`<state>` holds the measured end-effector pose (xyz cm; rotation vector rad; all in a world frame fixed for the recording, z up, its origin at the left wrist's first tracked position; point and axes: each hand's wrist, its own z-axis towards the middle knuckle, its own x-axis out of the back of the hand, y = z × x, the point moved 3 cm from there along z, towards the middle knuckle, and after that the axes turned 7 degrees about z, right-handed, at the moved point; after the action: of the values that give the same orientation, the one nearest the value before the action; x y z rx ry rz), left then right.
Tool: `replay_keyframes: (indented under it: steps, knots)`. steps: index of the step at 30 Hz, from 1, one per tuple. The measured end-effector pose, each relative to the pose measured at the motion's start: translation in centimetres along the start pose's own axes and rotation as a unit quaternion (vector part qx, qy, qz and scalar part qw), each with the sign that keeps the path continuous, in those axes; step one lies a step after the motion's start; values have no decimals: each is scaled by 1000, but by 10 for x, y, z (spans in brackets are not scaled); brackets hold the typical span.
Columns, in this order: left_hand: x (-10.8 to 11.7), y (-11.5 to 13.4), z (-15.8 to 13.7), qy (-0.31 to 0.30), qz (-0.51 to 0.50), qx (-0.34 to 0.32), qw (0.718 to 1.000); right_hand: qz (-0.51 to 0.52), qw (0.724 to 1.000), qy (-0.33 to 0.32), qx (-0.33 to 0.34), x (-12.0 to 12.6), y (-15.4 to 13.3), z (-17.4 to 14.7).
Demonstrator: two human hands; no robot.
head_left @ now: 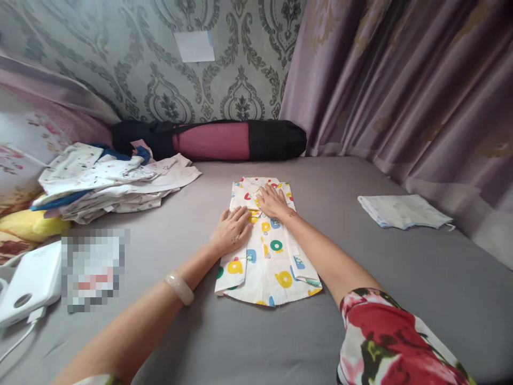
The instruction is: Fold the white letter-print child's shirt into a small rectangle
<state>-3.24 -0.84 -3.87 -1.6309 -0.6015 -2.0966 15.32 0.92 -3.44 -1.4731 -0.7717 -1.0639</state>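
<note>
A: How are the hands seen?
B: The left hand (231,230) is laid flat, fingers spread and together with nothing clasped, on the left edge of the small printed shirt (266,251). The right hand (273,202) is pressed flat too, palm down, on the upper part of the same shirt, just below its collar. Nothing is gripped by either hand.

A: And where is the shirt found?
B: It is spread on the grey bed sheet (360,278), folded narrow, with coloured rings and letters printed on white cloth. A pale bangle (179,287) is worn on the left wrist, near the shirt's lower left corner.

A: What is seen around the shirt?
B: To the shirt's left, well apart, a loose pile of clothes (116,184) is heaped. Beyond the shirt, against the patterned wall, a black and pink rolled bag (212,140) is laid. To the shirt's right, well apart, a folded pale cloth (403,211) is placed near the purple curtain (401,80). Far to the shirt's lower left, a white power bank (30,283) is set, with a cable attached
</note>
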Motion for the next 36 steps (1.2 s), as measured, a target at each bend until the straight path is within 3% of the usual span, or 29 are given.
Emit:
replay_keyframes:
  steps: [10,17,22,28,36]
  knots:
    - [0,-1,-1,12,-1,-10,1000,-11,1000,4,29,-11,-9,4]
    - [-3,-2,0,15,1,-9,1000,33,998,-40,21,1,-8,1]
    - [-1,-2,0,15,-13,-15,1000,24,997,-48,58,12,1,-33]
    - [-2,-2,0,-9,-14,-17,1000,-21,994,-66,87,7,8,-81]
    - [-2,1,1,-3,9,-15,1000,-25,995,-45,88,5,7,-82]
